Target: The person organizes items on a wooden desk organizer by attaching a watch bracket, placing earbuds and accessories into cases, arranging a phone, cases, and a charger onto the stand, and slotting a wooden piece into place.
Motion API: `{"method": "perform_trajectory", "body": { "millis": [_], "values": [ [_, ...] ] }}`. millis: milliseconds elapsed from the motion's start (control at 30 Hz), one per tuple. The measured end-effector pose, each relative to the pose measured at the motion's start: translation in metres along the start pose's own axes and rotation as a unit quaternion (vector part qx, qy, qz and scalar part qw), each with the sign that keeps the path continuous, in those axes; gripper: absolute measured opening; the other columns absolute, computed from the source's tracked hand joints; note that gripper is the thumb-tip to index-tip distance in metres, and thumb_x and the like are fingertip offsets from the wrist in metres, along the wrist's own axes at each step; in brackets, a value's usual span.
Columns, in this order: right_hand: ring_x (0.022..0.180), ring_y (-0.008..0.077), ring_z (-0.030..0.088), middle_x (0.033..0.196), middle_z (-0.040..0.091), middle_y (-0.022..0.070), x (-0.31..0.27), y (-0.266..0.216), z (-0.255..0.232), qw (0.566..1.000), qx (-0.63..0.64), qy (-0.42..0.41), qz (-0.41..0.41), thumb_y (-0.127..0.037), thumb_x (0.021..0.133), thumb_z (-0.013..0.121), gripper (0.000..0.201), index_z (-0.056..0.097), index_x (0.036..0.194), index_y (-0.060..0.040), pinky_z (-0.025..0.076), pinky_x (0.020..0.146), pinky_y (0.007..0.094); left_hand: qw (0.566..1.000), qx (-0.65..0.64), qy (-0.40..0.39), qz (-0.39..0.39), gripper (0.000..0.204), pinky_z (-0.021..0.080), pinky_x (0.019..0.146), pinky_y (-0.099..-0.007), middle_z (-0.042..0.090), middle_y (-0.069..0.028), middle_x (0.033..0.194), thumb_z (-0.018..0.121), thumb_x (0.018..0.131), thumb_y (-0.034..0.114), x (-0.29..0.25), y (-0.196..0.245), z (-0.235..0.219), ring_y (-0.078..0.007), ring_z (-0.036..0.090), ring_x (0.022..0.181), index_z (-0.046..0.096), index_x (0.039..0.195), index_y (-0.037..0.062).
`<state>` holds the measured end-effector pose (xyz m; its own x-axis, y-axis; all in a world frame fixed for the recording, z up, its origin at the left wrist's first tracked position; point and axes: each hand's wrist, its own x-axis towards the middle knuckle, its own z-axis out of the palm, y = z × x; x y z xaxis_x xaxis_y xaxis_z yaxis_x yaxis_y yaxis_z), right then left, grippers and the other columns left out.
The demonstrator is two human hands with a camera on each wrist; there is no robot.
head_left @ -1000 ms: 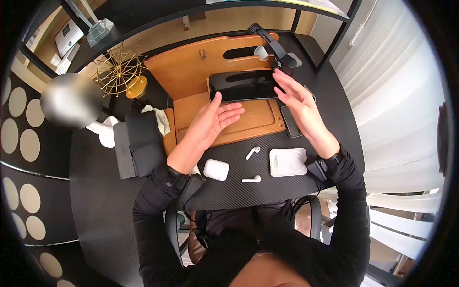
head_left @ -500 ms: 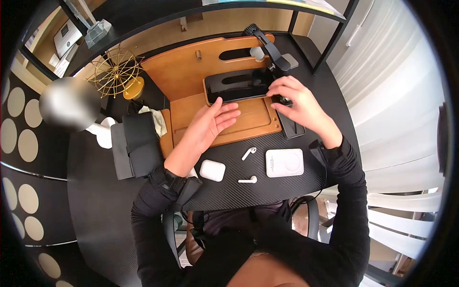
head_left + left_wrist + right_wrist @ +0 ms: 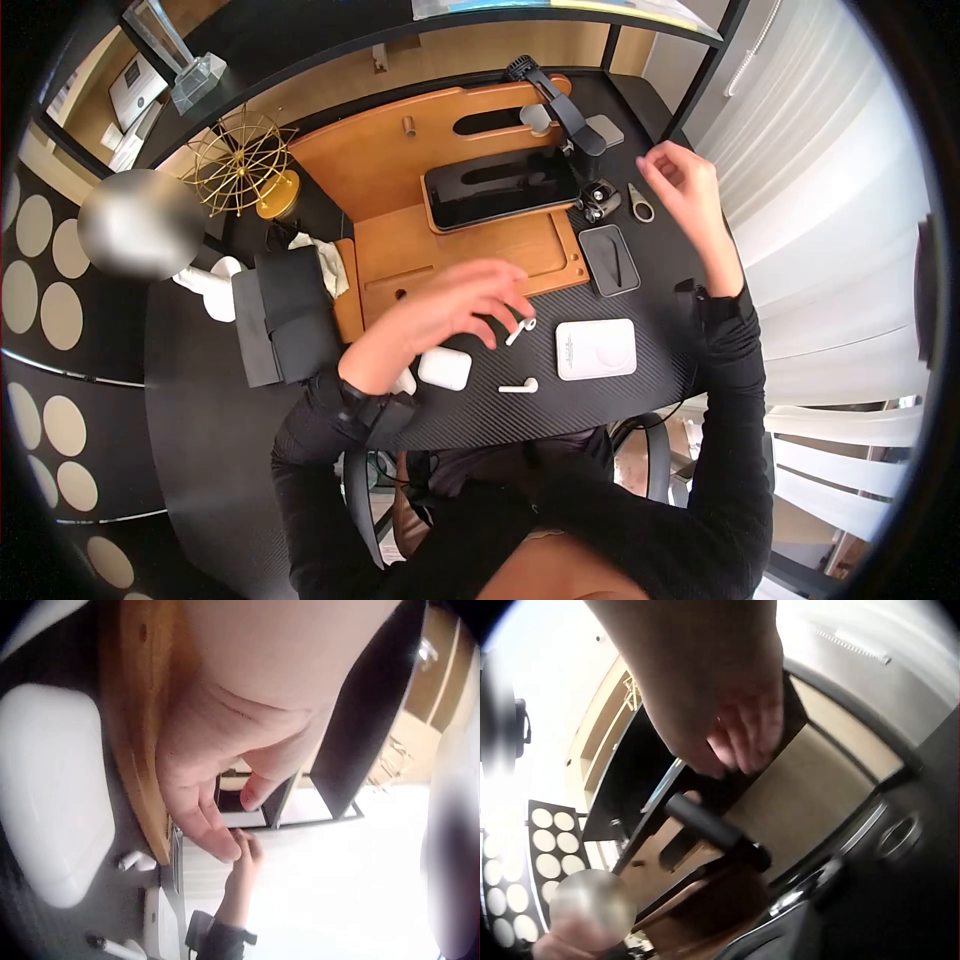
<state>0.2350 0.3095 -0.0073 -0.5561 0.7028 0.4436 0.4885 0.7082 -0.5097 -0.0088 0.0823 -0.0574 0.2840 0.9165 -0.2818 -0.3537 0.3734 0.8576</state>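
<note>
Head view: your left hand (image 3: 455,300) is hovering with loosely curled fingers, holding nothing, above the white earbud case (image 3: 445,368) and the earbud (image 3: 520,331) just beside its fingertips. Farther right, your right hand (image 3: 680,185) is hanging raised and relaxed, gripping nothing, beside the metal ring (image 3: 640,205) on the desk (image 3: 200,450).

Bare mat (image 3: 600,395) lies open at lower centre of the head view. Earbuds (image 3: 521,385), case (image 3: 445,368) and pad (image 3: 595,349) crowd the middle; the stand (image 3: 470,190) blocks the top.

left hand (image 3: 225,750) loosely curled, white case (image 3: 49,795) below
</note>
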Motion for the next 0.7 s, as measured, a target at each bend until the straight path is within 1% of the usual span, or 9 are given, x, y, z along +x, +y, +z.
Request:
{"method": "perform_trajectory", "body": {
  "millis": [67,133,167,233,267,400,500,567,700],
  "values": [
    [0.093,0.0299,0.064,0.098,0.065,0.0124,-0.006,0.031,-0.002,0.990,-0.113,-0.068,-0.051,-0.032,0.079,0.073,0.037,0.066,0.105,-0.0054,0.051,0.079,0.0395,0.997,0.061,-0.032,-0.026,0.036,0.057,0.068,-0.0305,0.066,-0.0105,0.106,0.051,0.101,0.028,0.009,0.004,0.030,-0.0201,0.067,0.088,0.052,0.126,0.0024],
    [0.098,0.0331,0.062,0.100,0.063,0.0132,-0.021,0.057,0.009,0.978,-0.153,-0.121,-0.076,-0.029,0.079,0.073,0.038,0.064,0.107,-0.0051,0.050,0.079,0.0396,0.908,0.401,-0.029,0.115,0.044,0.054,0.079,-0.0351,0.062,-0.0121,0.111,0.064,0.092,0.027,0.031,-0.002,0.050,-0.0214,0.062,0.099,0.052,0.126,0.0013],
    [0.096,0.0316,0.062,0.099,0.063,0.0129,-0.026,0.057,0.010,0.977,-0.162,-0.106,-0.094,-0.025,0.079,0.072,0.033,0.065,0.103,-0.0030,0.050,0.078,0.0380,0.908,0.402,-0.030,0.117,0.044,0.054,0.079,-0.0351,0.062,-0.0121,0.111,0.064,0.092,0.027,0.042,-0.002,0.058,-0.0214,0.062,0.099,0.052,0.126,0.0013],
    [0.091,0.0328,0.063,0.098,0.063,0.0125,-0.024,0.059,0.003,0.971,-0.181,-0.153,-0.023,-0.022,0.076,0.073,0.030,0.067,0.099,-0.0044,0.050,0.077,0.0393,0.672,0.688,0.097,0.256,0.068,0.046,0.092,-0.0401,0.055,-0.0167,0.120,0.077,0.078,0.031,0.064,-0.006,0.071,-0.0266,0.054,0.113,0.049,0.129,-0.0036],
    [0.086,0.0341,0.064,0.097,0.063,0.0120,-0.026,0.059,-0.002,0.959,-0.195,-0.200,0.051,-0.020,0.073,0.075,0.027,0.069,0.095,-0.0059,0.051,0.075,0.0406,0.674,0.686,0.096,0.256,0.068,0.046,0.092,-0.0401,0.055,-0.0167,0.120,0.077,0.078,0.031,0.073,-0.007,0.075,-0.0266,0.054,0.113,0.049,0.129,-0.0036],
    [0.077,0.0272,0.065,0.092,0.063,0.0096,-0.040,0.045,-0.022,0.972,-0.119,-0.196,0.058,-0.012,0.070,0.071,0.019,0.070,0.087,-0.0035,0.051,0.072,0.0369,0.651,0.723,0.127,0.193,0.090,0.037,0.099,-0.0458,0.050,-0.0207,0.122,0.082,0.068,0.040,0.112,-0.018,0.069,-0.0322,0.047,0.118,0.043,0.132,-0.0099],
    [0.074,0.0170,0.063,0.092,0.061,0.0060,-0.052,0.036,-0.029,0.969,0.072,-0.215,0.101,-0.005,0.070,0.070,0.019,0.069,0.089,-0.0014,0.051,0.069,0.0306,0.637,0.733,0.150,0.184,0.097,0.035,0.098,-0.0494,0.050,-0.0192,0.118,0.084,0.063,0.041,0.121,-0.023,0.072,-0.0323,0.046,0.119,0.041,0.134,-0.0097],
    [0.076,0.0084,0.060,0.097,0.058,0.0033,-0.060,0.031,-0.026,0.941,0.246,-0.225,0.062,0.003,0.068,0.068,0.022,0.069,0.090,0.0006,0.050,0.066,0.0256,0.651,0.717,0.163,0.190,0.103,0.035,0.097,-0.0496,0.047,-0.0186,0.119,0.087,0.059,0.039,0.124,-0.021,0.073,-0.0325,0.046,0.118,0.039,0.136,-0.0086],
    [0.085,0.0116,0.063,0.102,0.057,0.0050,-0.062,0.020,-0.036,0.915,0.328,-0.223,0.075,0.008,0.069,0.065,0.021,0.069,0.089,0.0010,0.054,0.074,0.0248,0.730,0.619,0.147,0.247,0.099,0.038,0.097,-0.0470,0.037,-0.0192,0.123,0.081,0.054,0.013,0.118,-0.016,0.064,-0.0382,0.044,0.119,0.033,0.141,0.0029]
  ]
}}
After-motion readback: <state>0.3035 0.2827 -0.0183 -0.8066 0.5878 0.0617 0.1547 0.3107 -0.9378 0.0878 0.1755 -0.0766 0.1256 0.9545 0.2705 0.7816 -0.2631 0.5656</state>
